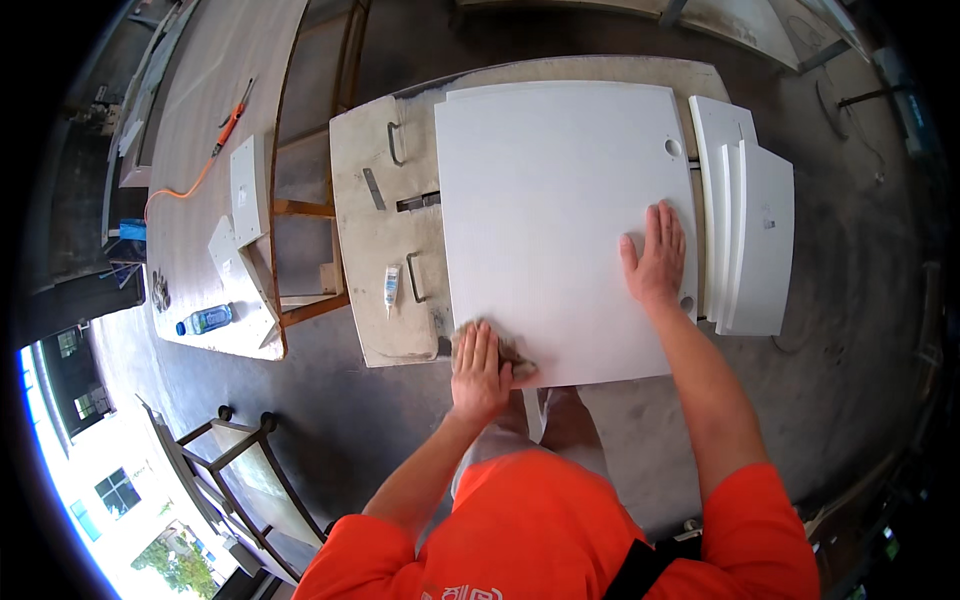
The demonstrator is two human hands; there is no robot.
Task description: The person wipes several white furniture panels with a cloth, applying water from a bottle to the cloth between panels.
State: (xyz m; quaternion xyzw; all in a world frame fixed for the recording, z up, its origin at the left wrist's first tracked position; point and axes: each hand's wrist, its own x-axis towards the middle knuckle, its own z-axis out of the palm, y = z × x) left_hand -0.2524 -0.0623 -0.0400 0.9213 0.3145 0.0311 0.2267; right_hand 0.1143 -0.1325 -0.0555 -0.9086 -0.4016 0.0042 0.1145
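A large white panel (555, 230) lies flat on a worn workbench (385, 325) in front of me. My left hand (478, 375) presses a crumpled, dirty rag (517, 362) against the panel's near left corner, its fingers together over the cloth. Toward the panel's right side, my right hand (656, 260) rests flat, fingers stretched out and thumb apart, holding nothing. Two round holes show along the panel's right edge, one beyond that hand and one beside its wrist.
Left on the bench are two bar handles (394, 145), a white tube (391, 290) and a flat metal strip (373, 188). Narrower white boards (765, 240) are stacked at right. A second table (200, 110) holds an orange tool (232, 125), white pieces and a bottle (205, 319).
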